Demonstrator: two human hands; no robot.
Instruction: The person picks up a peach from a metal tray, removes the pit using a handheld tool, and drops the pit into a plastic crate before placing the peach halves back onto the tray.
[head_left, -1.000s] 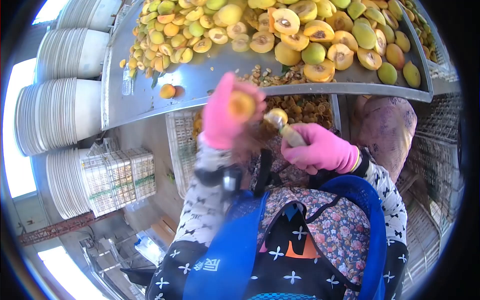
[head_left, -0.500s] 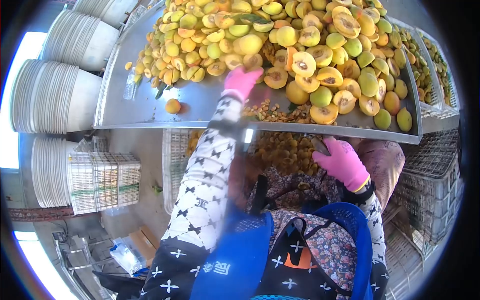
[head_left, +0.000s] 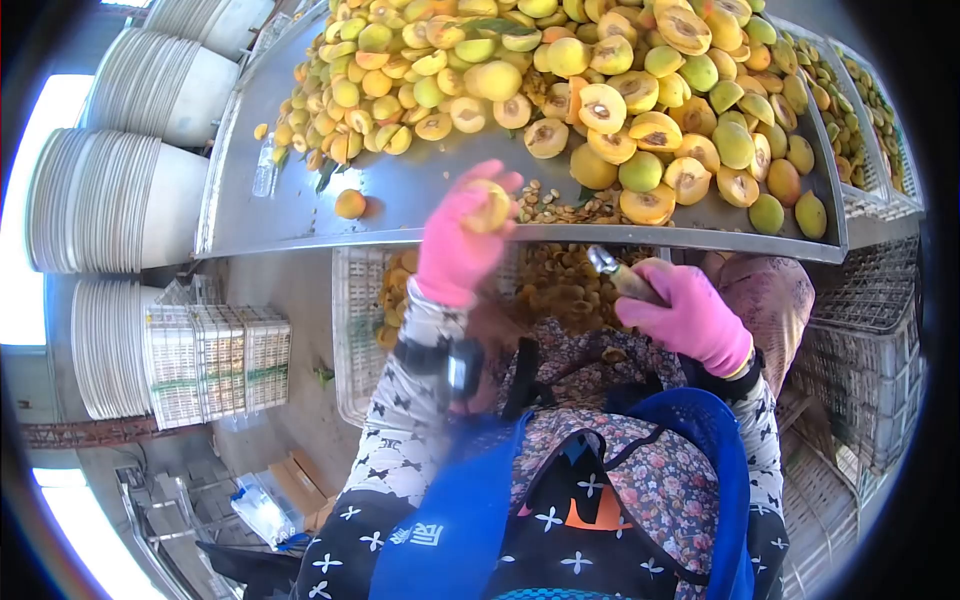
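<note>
My left hand (head_left: 453,248), in a pink glove, grips a halved peach (head_left: 487,207) above the front edge of the metal table (head_left: 300,222). In my right hand (head_left: 692,318), also pink-gloved, is a pitting spoon (head_left: 628,280) with a pale handle and a shiny curved metal tip pointing up and left. The two hands are apart. Behind them lies a heap of whole and halved yellow peaches (head_left: 400,85). Loose pits (head_left: 560,210) are scattered near the table's front edge. Below it, a white crate (head_left: 347,345) holds peach halves (head_left: 565,290).
A single peach (head_left: 350,204) and a clear plastic bottle (head_left: 265,172) lie at the table's left. Stacked white tubs (head_left: 95,200) and crates (head_left: 215,365) stand to the left. More crates (head_left: 850,370) stand at the right.
My left hand has drawn back from the heap towards me and now holds a peach half. My right hand has turned, bringing the spoon's metal tip into view.
</note>
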